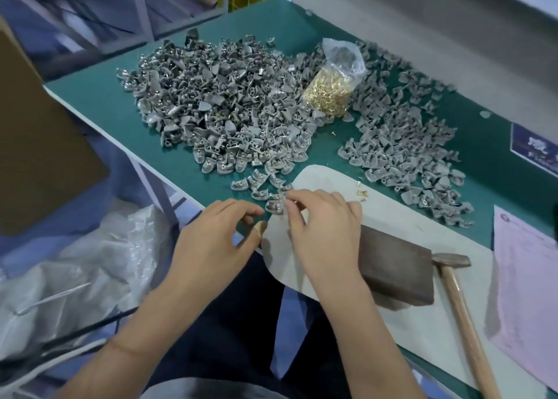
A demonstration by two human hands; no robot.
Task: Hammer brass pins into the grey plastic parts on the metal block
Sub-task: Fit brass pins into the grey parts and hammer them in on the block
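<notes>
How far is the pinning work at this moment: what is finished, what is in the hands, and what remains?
Done: the big left pile of grey parts shows brass pins in its near pieces. In hand: both hands work at a small cluster of parts; the right hand seems to pinch one, the left hand is beside it. The hammer and metal block lie unused. Left: the right pile looks unpinned, and the bag of pins is quite full.

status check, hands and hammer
Both hands at small grey plastic parts, grip unclear. Wooden-handled hammer idle beside dark metal block. Block bare, nothing obstructing.
</notes>
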